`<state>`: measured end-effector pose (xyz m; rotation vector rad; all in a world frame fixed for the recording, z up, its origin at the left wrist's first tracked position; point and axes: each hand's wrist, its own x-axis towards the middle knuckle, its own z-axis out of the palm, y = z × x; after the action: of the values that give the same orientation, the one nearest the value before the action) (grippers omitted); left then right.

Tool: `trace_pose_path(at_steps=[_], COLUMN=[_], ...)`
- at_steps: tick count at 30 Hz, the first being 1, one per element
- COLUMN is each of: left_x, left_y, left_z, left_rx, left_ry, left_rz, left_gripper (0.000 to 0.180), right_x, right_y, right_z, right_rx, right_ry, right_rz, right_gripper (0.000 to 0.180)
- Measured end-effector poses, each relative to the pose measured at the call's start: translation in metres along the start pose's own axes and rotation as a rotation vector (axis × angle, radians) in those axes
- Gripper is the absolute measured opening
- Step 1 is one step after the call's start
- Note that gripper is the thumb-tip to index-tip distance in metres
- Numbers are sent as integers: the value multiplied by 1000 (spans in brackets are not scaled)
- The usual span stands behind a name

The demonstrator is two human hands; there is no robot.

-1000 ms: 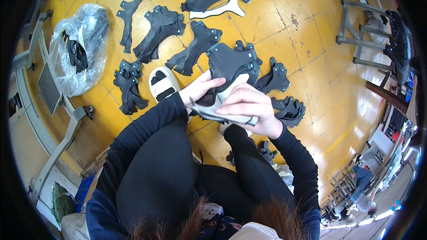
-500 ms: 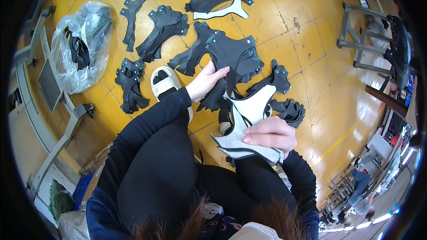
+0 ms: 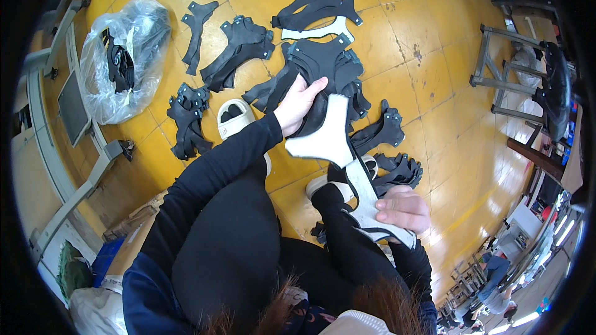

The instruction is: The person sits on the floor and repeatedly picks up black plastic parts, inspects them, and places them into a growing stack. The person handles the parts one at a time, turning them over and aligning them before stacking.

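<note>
In the head view, the left hand [image 3: 299, 104] closes its thumb over a black stack [image 3: 324, 63], likely to keep the layers together. The right hand [image 3: 403, 211] pinches a pale strip [image 3: 364, 187] between thumb and fingers. Between both hands is a white piece [image 3: 326, 141]; whether joined, I cannot tell. Black piles [image 3: 239, 49] lie on the floor [image 3: 441, 142], perhaps grouped by kind. Their small tags are unreadable.
</note>
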<state>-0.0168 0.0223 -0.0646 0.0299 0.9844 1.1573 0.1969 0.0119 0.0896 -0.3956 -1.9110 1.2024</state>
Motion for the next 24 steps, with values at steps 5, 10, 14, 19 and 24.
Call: trace_pose_path(at_steps=[5,10,14,19,24], left_x=[10,23,-4,-14,-40], left_y=[-12,-14,0,-32,-26], left_z=[0,-28,-12,9,22], left_rx=[-3,-175,220,130,-95], left_ry=[80,66,-217,-366,-388], left_rz=[-15,2,81,-184,-390], left_gripper=[47,35,56,56,47], right_x=[-13,0,6,11,-12], right_y=[-12,-47,-57,-28,15], right_z=[0,-14,-9,7,-7], right_rx=[-137,218,654,333,481], right_ry=[123,331,539,721,799], right_rz=[26,-160,92,584,735], right_gripper=[17,7,10,14,12])
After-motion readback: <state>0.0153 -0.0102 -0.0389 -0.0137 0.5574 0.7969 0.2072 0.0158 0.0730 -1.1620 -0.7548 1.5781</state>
